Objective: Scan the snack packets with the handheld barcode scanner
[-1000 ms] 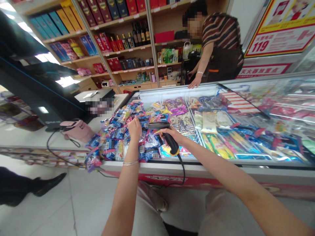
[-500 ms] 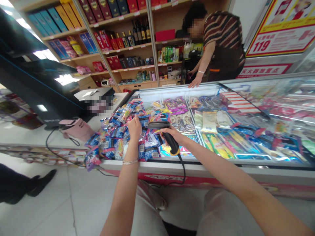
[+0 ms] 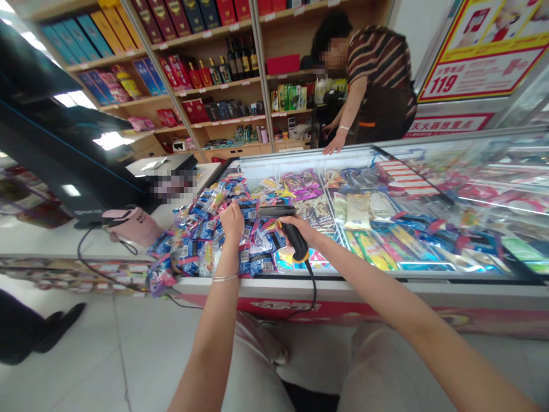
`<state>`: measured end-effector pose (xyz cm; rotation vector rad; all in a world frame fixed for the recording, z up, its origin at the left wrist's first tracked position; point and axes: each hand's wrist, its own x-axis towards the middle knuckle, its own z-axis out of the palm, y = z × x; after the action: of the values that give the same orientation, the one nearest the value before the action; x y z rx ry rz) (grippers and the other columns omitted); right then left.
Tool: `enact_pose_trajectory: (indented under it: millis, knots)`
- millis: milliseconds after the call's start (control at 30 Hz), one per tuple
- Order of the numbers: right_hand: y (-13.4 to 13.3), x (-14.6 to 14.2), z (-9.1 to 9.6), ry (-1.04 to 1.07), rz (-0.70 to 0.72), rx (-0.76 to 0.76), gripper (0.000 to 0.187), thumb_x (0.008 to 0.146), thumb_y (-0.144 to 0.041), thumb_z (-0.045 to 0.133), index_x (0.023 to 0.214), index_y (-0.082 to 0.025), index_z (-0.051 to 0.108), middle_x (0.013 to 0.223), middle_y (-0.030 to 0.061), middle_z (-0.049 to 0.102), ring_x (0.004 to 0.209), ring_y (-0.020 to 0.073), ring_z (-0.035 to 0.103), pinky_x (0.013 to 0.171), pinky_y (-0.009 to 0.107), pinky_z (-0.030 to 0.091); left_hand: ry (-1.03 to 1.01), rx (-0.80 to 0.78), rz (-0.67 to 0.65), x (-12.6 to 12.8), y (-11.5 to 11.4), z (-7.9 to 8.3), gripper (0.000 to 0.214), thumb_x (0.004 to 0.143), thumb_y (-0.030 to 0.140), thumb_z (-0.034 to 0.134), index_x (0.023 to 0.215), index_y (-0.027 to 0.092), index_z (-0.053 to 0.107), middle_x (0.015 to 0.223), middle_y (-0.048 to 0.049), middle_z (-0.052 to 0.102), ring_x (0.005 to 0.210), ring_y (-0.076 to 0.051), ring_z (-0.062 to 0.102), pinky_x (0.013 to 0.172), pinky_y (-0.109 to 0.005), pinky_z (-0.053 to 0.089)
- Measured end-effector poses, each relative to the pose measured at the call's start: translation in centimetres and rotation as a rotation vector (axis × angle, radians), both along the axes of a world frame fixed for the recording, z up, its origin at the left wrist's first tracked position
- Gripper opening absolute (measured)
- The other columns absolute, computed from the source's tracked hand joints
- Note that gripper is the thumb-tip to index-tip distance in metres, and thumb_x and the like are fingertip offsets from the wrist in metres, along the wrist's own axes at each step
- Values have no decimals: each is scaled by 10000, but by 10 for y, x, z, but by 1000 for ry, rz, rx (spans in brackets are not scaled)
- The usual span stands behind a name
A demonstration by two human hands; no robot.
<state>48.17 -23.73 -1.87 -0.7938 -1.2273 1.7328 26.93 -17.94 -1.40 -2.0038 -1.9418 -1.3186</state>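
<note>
My right hand is wrapped round the grip of a black and yellow barcode scanner, its head pointing left towards my left hand. My left hand is closed at a blue snack packet; the fingertips are partly hidden. Both hands are over a heap of small blue and pink snack packets, piled on the left part of a glass-topped chest freezer. The scanner's cable hangs over the freezer's front edge.
A pink cup stands on the white counter at left, beside a black till. Frozen goods fill the freezer. Across it a person bends, one hand on the rim. Stocked shelves stand behind; someone's dark shoes show at left.
The whole view has shifted slightly. My two hands and the scanner keep nearly the same place over the packets. The person across the freezer still rests a hand on its rim.
</note>
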Motion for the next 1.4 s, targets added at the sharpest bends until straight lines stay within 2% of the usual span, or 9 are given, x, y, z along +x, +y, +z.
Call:
enact_pose_trajectory:
  millis: [200,367,600,767,933,1033,1133,1233,1400]
  knots:
    - [-15,53,31,70,-139,-6,255,704,-426,613,714,-172,589,538,-21,562,365,99,521,342,204,417,34,78,49,29,1,37,539,966,320,190,982,161,705,834,-134,706,806,-237,637,730,-316,404]
    - [-37,128,38,96,-313,5,255,704,-425,615,719,-172,583,522,-25,549,358,99,515,340,204,413,-9,49,-221,117,5,60,513,975,300,190,1035,178,684,855,-97,711,863,-212,644,780,-293,412]
    - [-55,237,27,24,-632,-24,262,738,-428,583,732,-166,569,515,-16,543,367,100,503,350,206,400,-386,-92,-617,273,0,30,482,964,245,189,1092,165,647,1096,-72,687,1048,-181,613,894,-287,453]
    - [-73,299,21,54,-760,24,250,741,-415,565,735,-165,567,552,-11,543,369,101,510,347,212,398,-453,-219,-762,340,-14,1,503,970,263,183,1057,132,660,1054,-105,693,1031,-195,625,917,-306,459]
    - [-97,337,10,60,-866,-31,230,750,-398,554,721,-170,568,542,-12,525,374,96,491,353,207,402,-418,-288,-811,374,-26,-23,465,974,270,190,1112,156,619,1125,-111,669,1115,-203,595,979,-324,421]
    - [-103,348,4,93,-903,-29,244,754,-418,556,730,-176,571,550,-10,522,391,96,492,360,204,407,-348,-307,-897,383,-32,-36,387,944,276,340,1276,144,488,1208,-140,621,1138,-208,578,986,-336,416]
    - [-101,351,1,103,-907,-18,255,760,-425,551,732,-173,579,560,-8,521,398,91,492,378,200,424,-207,-230,-953,383,-37,-45,536,866,245,493,1370,115,365,1349,-200,494,1232,-240,498,1015,-371,395]
    - [-97,349,1,90,-906,-59,234,777,-387,536,737,-163,592,564,-5,526,395,91,498,381,199,431,-24,-128,-912,380,-40,-48,445,860,248,506,1292,144,478,1421,-186,414,1309,-271,404,1069,-422,334]
    - [-95,345,3,31,-929,-149,215,797,-366,545,738,-163,587,539,2,521,382,112,507,342,212,400,191,-122,-919,380,-44,-46,312,920,287,422,1143,183,615,1263,-119,581,1231,-245,476,1071,-398,335]
